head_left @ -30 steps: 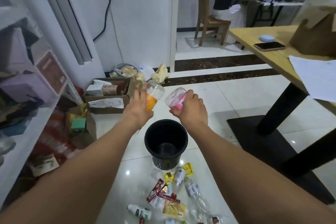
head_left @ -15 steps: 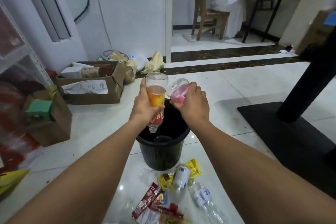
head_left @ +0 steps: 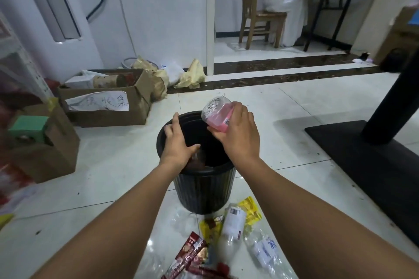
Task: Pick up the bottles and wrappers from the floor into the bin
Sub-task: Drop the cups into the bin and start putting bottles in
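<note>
Nearest you, wrappers [head_left: 192, 253] and clear bottles [head_left: 233, 222] lie by the bin [head_left: 204, 188]: likely light, crushable and slippery, so grasp bottles mid-body. Over the bin your left hand [head_left: 179, 142] is loosely spread; your right hand [head_left: 238, 138] grips the pink bottle [head_left: 215, 113] above it.

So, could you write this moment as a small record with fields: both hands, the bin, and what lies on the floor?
left hand: open, fingers spread above the bin mouth; a blurred brown shape below it
right hand: grips pink-labelled bottle, tilted over the bin
bin: black, upright on the tiled floor
floor litter: white-labelled bottle, yellow wrappers, red wrappers, clear bottle, on the near side of the bin
</note>
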Demonstrator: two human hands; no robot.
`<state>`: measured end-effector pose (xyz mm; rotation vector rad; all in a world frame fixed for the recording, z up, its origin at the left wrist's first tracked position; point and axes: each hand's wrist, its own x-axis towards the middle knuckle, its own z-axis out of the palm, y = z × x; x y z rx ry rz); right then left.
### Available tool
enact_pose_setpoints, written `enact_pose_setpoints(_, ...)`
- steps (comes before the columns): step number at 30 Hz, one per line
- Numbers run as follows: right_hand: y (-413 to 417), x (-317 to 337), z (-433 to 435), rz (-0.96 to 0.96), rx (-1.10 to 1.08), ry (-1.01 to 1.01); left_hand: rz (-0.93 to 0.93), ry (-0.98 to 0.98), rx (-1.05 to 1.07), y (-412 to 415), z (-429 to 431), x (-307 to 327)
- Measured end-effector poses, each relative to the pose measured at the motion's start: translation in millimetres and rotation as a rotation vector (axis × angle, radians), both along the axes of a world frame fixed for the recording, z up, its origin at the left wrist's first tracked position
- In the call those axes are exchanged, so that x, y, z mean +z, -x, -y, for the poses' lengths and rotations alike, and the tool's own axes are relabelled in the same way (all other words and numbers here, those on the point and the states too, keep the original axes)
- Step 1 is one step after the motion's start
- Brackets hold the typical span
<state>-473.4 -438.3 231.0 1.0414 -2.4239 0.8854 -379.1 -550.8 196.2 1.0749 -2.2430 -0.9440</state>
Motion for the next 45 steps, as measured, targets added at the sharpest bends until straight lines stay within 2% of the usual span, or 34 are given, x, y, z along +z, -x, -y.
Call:
enact_pose_setpoints(3, -1.9, 3.7, 8.8, 0.01, 0.036, 0.034, 0.087, 0.111, -0.021, -12.8, 15.5, 6.9)
enact_pose_setpoints(6, -9.0, 5.6, 19.5, 0.052, 0.125, 0.051, 0.288, 0.265, -0.062, -30.9, 29.2, 14.8)
enact_pose_setpoints(10, -22.3, -2.6, 30.5, 0.154, 0.241, -0.044, 0.462, 0.385, -0.087, -51.9, 41.7, 21.2)
enact_pose_setpoints(15, -27.2, -19.1, 32.8, 0.212, 0.175, -0.201, 0.482, 0.418, -0.052, -65.2, 45.1, 21.8)
enact_pose_setpoints(21, -30.9, -30.3, 31.0, 0.363, 0.088, -0.323, 0.381, 0.501, -0.041, -78.6, 36.4, 23.5)
enact_pose_setpoints(29, -70.5, -11.2, 11.5, 0.211, 0.125, -0.373, 0.478, 0.459, -0.068, -114.8, 15.6, 29.5)
enact_pose_setpoints(36, -108.0, 5.4, -22.6, 0.037, 0.163, -0.349, 0.441, 0.507, -0.094, -136.2, -4.5, 37.7)
enact_pose_setpoints(45, -147.3, -13.1, -94.1, 0.036, 0.136, -0.41, 0.518, 0.528, -0.168, -173.5, -47.7, 26.5)
